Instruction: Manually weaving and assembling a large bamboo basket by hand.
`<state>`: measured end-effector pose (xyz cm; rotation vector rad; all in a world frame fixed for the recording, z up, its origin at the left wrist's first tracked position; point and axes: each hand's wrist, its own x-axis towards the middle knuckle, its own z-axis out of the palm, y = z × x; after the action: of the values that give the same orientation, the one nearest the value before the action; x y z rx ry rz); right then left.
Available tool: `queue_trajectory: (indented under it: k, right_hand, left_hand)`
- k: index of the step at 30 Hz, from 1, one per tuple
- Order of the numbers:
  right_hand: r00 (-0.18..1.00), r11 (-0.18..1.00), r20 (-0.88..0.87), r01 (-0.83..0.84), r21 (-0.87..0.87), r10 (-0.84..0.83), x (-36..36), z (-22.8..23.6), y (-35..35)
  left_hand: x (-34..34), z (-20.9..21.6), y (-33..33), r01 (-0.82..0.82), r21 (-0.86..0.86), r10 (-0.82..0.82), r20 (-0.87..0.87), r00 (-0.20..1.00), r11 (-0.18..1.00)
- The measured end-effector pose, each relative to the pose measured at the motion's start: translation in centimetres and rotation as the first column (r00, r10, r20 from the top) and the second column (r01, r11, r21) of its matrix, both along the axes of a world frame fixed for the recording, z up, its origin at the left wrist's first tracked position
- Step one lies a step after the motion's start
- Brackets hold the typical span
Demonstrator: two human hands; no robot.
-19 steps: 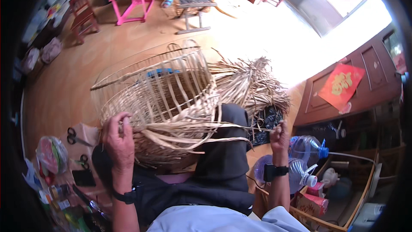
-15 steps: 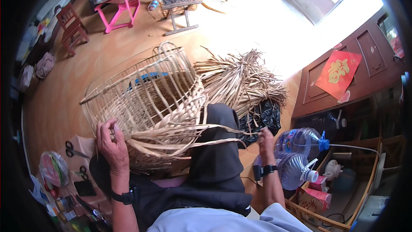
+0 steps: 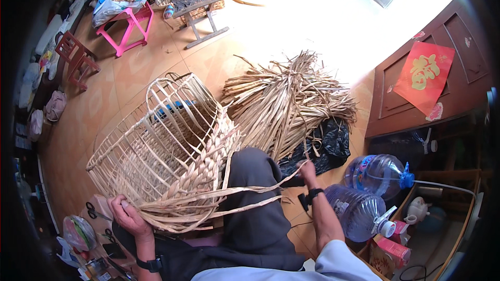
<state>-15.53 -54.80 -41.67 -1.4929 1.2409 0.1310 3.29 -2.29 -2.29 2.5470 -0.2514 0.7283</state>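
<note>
A partly woven basket point(image 3: 200, 169) lies tilted across my lap, its bare ribs up and left, with a thick braided band along its near right side. At its lower left corner my left hand point(image 3: 129, 217) is closed round the woven edge, where loose strands bunch together. To the right, my right hand point(image 3: 307, 169) is closed on the end of a long dried straw strand point(image 3: 263, 189), which stretches from the basket over my dark-trousered knee. A second loose strand runs below it. Something blue shows through the ribs inside the basket.
A big bundle of dried straw point(image 3: 284, 101) rests on a black plastic bag point(image 3: 330, 143) beyond my knee. Two large clear bottles point(image 3: 359, 211) stand at the right. Scissors point(image 3: 96, 211) lie at the left. Farther off are a pink stool point(image 3: 130, 28) and a wooden bench point(image 3: 200, 21).
The view has shifted, and the basket sits lower and turned a little. My right hand has come slightly left, still on the strand; my left hand keeps its hold.
</note>
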Motion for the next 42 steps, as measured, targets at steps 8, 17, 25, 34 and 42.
queue_trajectory:
  k: [8,17,25,34,42]
  right_hand:
    - [0.975,0.760,-0.100,-0.217,-0.612,0.198,10.2,0.9,-10.7]
    - [0.891,0.794,-0.340,-0.432,-0.427,0.302,13.3,-0.5,-7.9]
    - [0.949,0.841,-0.160,-0.314,-0.441,0.271,10.2,-2.1,-1.1]
    - [0.933,0.833,0.016,-0.313,-0.456,0.360,0.3,-2.9,9.1]
    - [0.884,0.881,-0.061,-0.467,-0.077,0.463,-14.4,0.3,15.9]
  left_hand:
    - [-0.3,-0.7,1.0,-0.011,0.042,0.012,-0.007,1.000,0.999]
    - [-0.7,-0.4,1.2,-0.042,0.047,0.044,-0.059,0.997,0.998]
    - [-0.7,-0.6,1.3,-0.027,0.051,0.029,-0.041,0.999,0.998]
    - [-0.5,-0.6,1.0,-0.022,0.030,0.022,-0.024,0.999,0.999]
    - [-0.3,-0.4,0.1,-0.007,-0.074,0.004,-0.033,0.999,0.997]
